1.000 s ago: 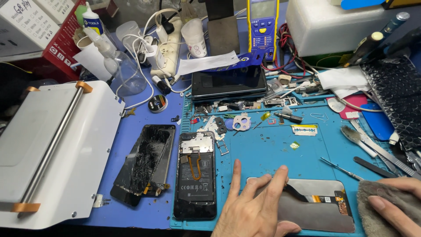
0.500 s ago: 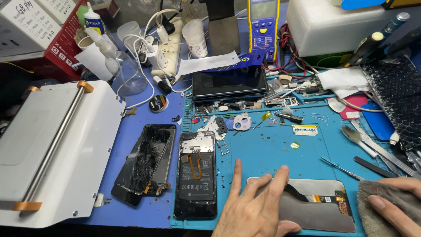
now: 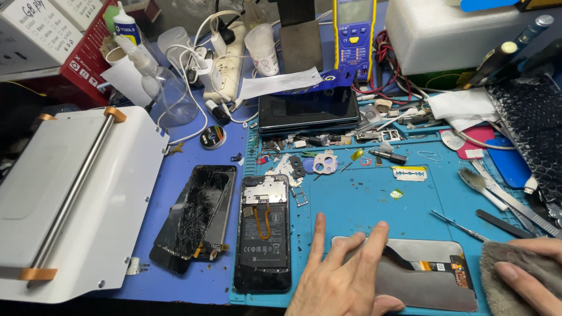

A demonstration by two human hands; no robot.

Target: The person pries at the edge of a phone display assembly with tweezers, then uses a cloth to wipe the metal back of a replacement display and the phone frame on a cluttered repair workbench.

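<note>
Pinning replacement screen (image 3: 427, 281) flat under spread left hand (image 3: 342, 281); right hand (image 3: 527, 275) gripping grey cloth (image 3: 509, 275). Risk, I judge: pressing hard creases flex cable (image 3: 404, 258), scattered screws scratch glass.

Phone-repair workshop bench. Blue silicone work mat (image 3: 363, 199) strewn with small screws, brackets, camera bezels. Opened smartphone (image 3: 263, 233) with exposed battery beside cracked display panel (image 3: 196, 216). Yellow digital multimeter (image 3: 354, 32) with red leads at rear. Tweezers (image 3: 459, 225), brush (image 3: 483, 186), razor blade (image 3: 410, 173) at right. White screen-separator machine (image 3: 76, 199) at left. Glue bottle (image 3: 124, 26), power strip (image 3: 225, 61) behind.
</note>
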